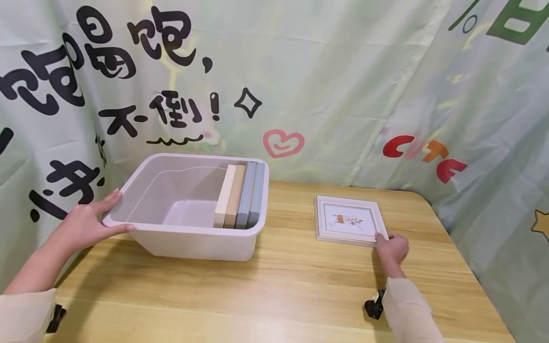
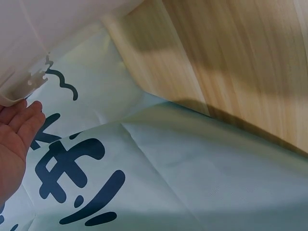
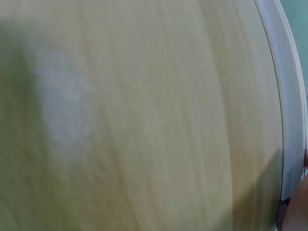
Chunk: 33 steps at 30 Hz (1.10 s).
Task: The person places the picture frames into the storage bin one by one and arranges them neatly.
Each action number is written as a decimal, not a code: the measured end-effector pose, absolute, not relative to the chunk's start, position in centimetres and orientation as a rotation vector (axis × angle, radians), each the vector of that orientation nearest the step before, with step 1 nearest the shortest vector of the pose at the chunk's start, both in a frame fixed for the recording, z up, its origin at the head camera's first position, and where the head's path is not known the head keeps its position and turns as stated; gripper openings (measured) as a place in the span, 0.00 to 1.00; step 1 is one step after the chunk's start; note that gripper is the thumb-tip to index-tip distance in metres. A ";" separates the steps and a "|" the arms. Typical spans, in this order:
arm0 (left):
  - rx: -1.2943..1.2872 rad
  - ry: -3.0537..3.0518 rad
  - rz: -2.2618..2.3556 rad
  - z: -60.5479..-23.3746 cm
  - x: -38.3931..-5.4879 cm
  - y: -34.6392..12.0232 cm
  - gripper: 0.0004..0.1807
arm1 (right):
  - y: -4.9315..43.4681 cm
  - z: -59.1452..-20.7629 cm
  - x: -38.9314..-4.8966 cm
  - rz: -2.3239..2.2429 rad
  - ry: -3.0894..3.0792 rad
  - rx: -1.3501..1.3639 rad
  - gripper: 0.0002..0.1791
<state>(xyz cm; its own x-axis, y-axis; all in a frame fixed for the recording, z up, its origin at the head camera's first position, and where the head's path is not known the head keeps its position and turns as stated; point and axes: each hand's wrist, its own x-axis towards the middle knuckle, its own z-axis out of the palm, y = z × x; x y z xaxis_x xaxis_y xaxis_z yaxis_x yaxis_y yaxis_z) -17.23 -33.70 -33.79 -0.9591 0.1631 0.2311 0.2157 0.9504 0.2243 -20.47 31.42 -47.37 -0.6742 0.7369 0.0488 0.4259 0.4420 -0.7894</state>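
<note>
My left hand (image 1: 90, 221) grips the left front corner of a pale plastic storage bin (image 1: 201, 243), thumb along the front rim and fingers at the left edge. In the left wrist view, the fingers (image 2: 30, 115) reach up to the bin's rim (image 2: 9, 98). Inside the bin, several flat frames (image 1: 240, 200) in cream, tan and blue-grey stand upright along the right wall. On the table lies a white picture frame (image 1: 347, 240) with a deer-and-plant print facing up. My right hand (image 1: 392, 248) pinches its near right corner, the thumb on top.
The wooden table (image 1: 296, 290) has a rounded far right corner. A printed curtain (image 1: 334, 95) with lettering and a pink heart hangs close behind and at both sides. Small black devices (image 1: 374, 305) sit at both wrists.
</note>
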 end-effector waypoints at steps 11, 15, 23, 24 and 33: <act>-0.282 -2.894 -0.380 -33.8 -17.4 -33.5 0.52 | 31.1 -46.4 -20.5 1.038 -2.270 -0.893 0.16; -0.281 -2.885 -0.384 -33.8 -17.3 -33.5 0.52 | 30.7 -46.1 -20.2 1.306 -2.048 -0.979 0.06; -0.284 -2.877 -0.380 -33.9 -17.3 -33.6 0.52 | 29.5 -45.1 -20.0 1.717 -1.530 -1.152 0.23; -0.281 -2.879 -0.379 -33.9 -17.3 -33.7 0.52 | 29.4 -44.9 -20.0 1.723 -1.509 -1.149 0.23; -0.283 -2.886 -0.385 -33.9 -17.2 -33.6 0.52 | 28.7 -43.5 -20.2 1.535 -1.618 -1.003 0.05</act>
<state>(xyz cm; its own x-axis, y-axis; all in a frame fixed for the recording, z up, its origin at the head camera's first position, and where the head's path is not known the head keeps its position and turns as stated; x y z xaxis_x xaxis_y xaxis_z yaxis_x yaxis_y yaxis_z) -17.17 -33.60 -33.93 -0.9581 0.1604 0.2371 0.2169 0.9473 0.2357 -20.18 28.70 -43.52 -0.4701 0.8821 -0.0307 0.0767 0.0062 -0.9970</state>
